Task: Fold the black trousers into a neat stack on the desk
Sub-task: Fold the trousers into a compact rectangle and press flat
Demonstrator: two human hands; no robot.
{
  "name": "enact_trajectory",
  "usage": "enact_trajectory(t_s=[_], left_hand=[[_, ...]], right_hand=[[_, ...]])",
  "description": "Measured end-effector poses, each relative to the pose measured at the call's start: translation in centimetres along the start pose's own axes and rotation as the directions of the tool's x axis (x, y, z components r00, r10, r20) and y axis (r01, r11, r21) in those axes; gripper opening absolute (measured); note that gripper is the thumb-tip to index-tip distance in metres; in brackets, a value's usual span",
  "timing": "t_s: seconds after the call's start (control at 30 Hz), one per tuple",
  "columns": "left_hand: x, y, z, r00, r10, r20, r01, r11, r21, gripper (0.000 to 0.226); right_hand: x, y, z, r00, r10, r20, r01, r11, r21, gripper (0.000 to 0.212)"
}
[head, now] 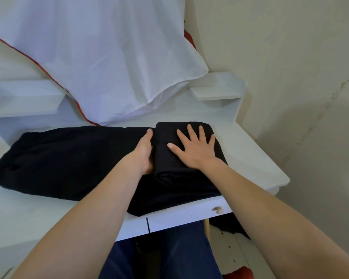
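Note:
The black trousers [69, 158] lie stretched across the white desk [28, 214] from far left to right. Their right end is folded over into a thicker block [169, 172]. My right hand [195, 150] lies flat on top of this block, fingers spread and straight. My left hand [144, 152] stands on its edge against the left side of the folded block, fingers pressed along the fold; its fingertips are partly hidden by the cloth.
A white sheet with red trim [101, 63] hangs over the desk's back. Small white shelves [216, 91] flank it on both sides. A drawer knob [218, 209] sits at the front edge. A wall stands close on the right. My legs are under the desk.

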State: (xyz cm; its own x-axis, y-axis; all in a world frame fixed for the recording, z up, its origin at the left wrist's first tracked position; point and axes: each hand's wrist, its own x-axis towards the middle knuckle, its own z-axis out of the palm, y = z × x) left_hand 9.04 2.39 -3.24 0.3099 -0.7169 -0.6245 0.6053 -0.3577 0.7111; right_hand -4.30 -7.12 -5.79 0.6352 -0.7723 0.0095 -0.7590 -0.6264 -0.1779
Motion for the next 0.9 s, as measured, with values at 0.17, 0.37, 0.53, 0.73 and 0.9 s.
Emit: enact_trajectory(t_s=[0.17,0.37,0.53,0.73,0.9], left_hand=[[-0.2,-0.4,0.4,0.967,0.220,-0.127,-0.136,0.871,0.472,0.046],[-1.1,-2.9,1.6,0.759,0.637,-0.134,-0.084,0.301,0.950,0.056],[-0.2,-2.3,2.3,0.685,0.687,0.240,-0.087,-0.250,0.964,0.057],[2.6,-3.4,2.1,0.768,0.577,0.276,-0.155,-0.250,0.956,0.070],[3.8,-4.3,1.4,0.740,0.611,0.281,-0.155,-0.252,0.955,0.070]], right_hand=[[-0.4,-0.4,1.5,0.999,-0.020,-0.038,0.017,0.997,-0.075,0.088],[-0.6,-0.5,2.3,1.000,-0.030,-0.003,0.029,0.990,-0.141,0.084],[0.3,-0.1,0.8,0.998,-0.055,-0.040,0.051,0.995,-0.084,0.065],[1.2,1.6,0.8,0.998,-0.026,-0.049,0.018,0.988,-0.156,0.069],[1.4,1.8,1.6,0.999,-0.029,-0.041,0.022,0.986,-0.163,0.071]])
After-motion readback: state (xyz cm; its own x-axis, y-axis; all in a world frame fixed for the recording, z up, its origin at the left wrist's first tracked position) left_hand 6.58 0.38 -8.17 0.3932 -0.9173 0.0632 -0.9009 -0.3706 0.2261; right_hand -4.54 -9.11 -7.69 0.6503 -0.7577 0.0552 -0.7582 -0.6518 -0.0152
